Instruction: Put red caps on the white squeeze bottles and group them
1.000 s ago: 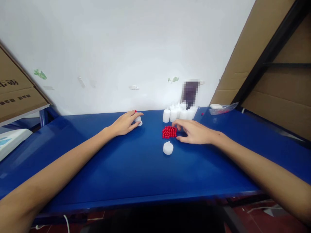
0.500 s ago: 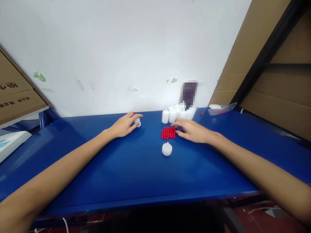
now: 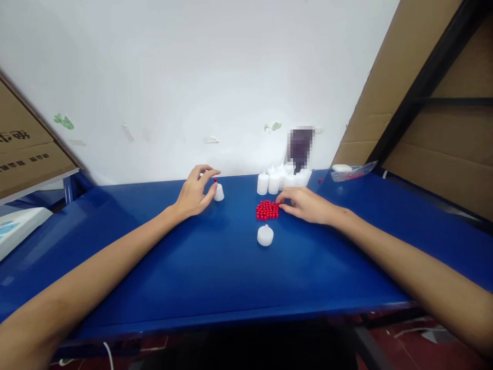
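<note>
My left hand [image 3: 197, 191] has its fingers apart, thumb and forefinger spread beside a small white bottle [image 3: 219, 193]. That bottle stands upright with a red cap on its tip, and the hand partly covers its left side. My right hand [image 3: 302, 204] is at the right edge of a cluster of small red caps [image 3: 266, 210]. Its thumb and forefinger are pinched around a red cap there, mostly hidden by the fingertips. In front of the cluster sits a squat white bottle [image 3: 265, 236] with a bare nozzle on top.
Several white bottles [image 3: 263, 184] stand grouped at the back by the wall. Right of them are a lone red cap [image 3: 319, 180] and a clear plastic bag [image 3: 352, 173]. A white device [image 3: 23, 226] is at the left of the blue table [image 3: 185, 277]. Cardboard [image 3: 442, 144] borders the right side.
My left hand has let go of the white bottle and lifted slightly up and left, leaving it upright. My right thumb and forefinger have closed together at the caps' edge.
</note>
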Available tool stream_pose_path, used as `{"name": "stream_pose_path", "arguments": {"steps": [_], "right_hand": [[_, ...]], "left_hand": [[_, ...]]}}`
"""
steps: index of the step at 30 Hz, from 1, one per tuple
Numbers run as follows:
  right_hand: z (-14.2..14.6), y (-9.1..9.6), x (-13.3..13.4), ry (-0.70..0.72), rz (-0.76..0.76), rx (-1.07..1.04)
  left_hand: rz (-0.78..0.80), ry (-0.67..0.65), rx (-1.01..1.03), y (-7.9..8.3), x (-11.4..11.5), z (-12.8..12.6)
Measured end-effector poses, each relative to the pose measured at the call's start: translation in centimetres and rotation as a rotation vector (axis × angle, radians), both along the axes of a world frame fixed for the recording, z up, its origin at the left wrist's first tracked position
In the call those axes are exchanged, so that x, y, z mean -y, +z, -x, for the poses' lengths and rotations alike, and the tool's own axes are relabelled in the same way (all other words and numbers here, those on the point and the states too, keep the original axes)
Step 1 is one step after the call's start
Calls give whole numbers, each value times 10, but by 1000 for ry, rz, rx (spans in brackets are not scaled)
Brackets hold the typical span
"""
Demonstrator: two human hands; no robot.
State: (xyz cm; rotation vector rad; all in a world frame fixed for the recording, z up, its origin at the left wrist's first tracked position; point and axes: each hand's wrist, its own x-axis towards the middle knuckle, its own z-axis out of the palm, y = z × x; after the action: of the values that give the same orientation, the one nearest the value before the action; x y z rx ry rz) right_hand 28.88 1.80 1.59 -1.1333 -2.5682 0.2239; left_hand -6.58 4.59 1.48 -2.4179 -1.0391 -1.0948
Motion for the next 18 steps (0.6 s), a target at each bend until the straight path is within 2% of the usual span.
{"name": "stream_pose_path", "arguments": {"steps": [2,3,7,9,12,15,18], "right_hand": [[-1,1,-1,-8,4,4],[-1,2,-2,-18,10,5],[-6,2,-5,-70,70,6],[-8,2,-7,-71,91,2],[-9,6,-5,-60,68,-31],[-4,17,7,-47,12,-187],[8,33,33,44,47,-368]], "left_hand": [[-55,-130,59,2,5,-7],[-32,-213,50,3,10,-12],[170,-514,-45,6,43,-48],[233,-603,20,5,60,-66],[292,-629,108,3,78,-82],[416,-505,148,0,87,-87],[522,-373,107,-4,91,-89]]}}
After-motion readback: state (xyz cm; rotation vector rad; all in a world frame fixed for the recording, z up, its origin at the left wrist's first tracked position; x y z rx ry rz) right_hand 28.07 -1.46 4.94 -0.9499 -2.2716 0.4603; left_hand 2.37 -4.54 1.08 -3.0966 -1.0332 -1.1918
